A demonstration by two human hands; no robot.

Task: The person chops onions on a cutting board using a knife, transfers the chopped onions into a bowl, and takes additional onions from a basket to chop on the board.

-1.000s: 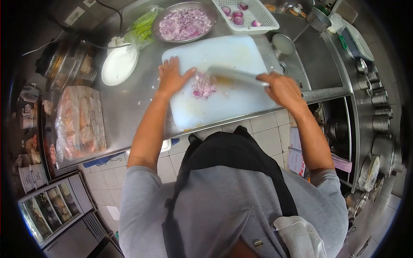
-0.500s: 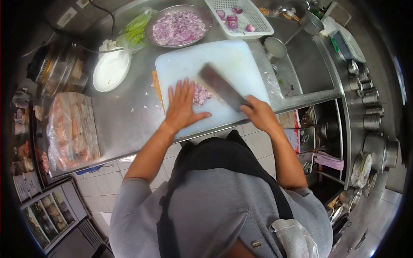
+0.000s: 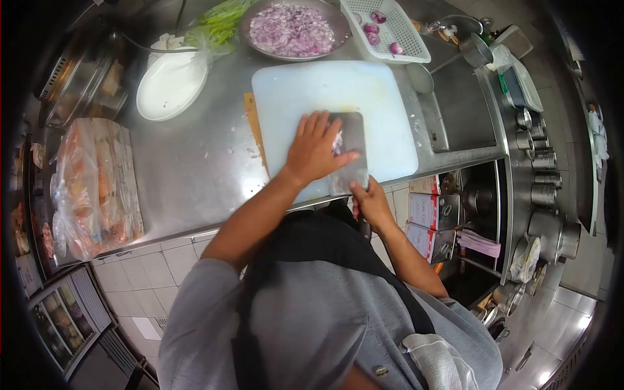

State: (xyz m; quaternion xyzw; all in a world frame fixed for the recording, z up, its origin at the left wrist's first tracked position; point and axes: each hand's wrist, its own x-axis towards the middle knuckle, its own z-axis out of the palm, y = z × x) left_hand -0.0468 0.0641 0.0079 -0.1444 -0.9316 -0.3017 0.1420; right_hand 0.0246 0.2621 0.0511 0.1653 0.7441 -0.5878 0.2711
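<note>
A broad cleaver (image 3: 351,146) lies nearly flat over the white cutting board (image 3: 383,97), its handle toward my body. My right hand (image 3: 372,200) is closed round the handle at the board's near edge. My left hand (image 3: 316,151) is spread over the blade's left side, with the thumb reaching across it. A little chopped onion (image 3: 337,142) shows on the blade beside my left fingers; the rest is hidden under that hand. Beyond the board sits a metal bowl (image 3: 341,32) heaped with chopped purple onion (image 3: 292,29).
A white basket (image 3: 422,49) holds several whole onions (image 3: 396,48). Left of the board are an oval white plate (image 3: 172,84), bagged green vegetables (image 3: 221,23) and a large plastic-wrapped package (image 3: 97,185). A metal sink (image 3: 461,104) lies to the right.
The cleaver has swung from a slant to lying pointed away from my body. My right hand has come nearer my body, and my left hand has moved right onto the blade, covering the onion pile.
</note>
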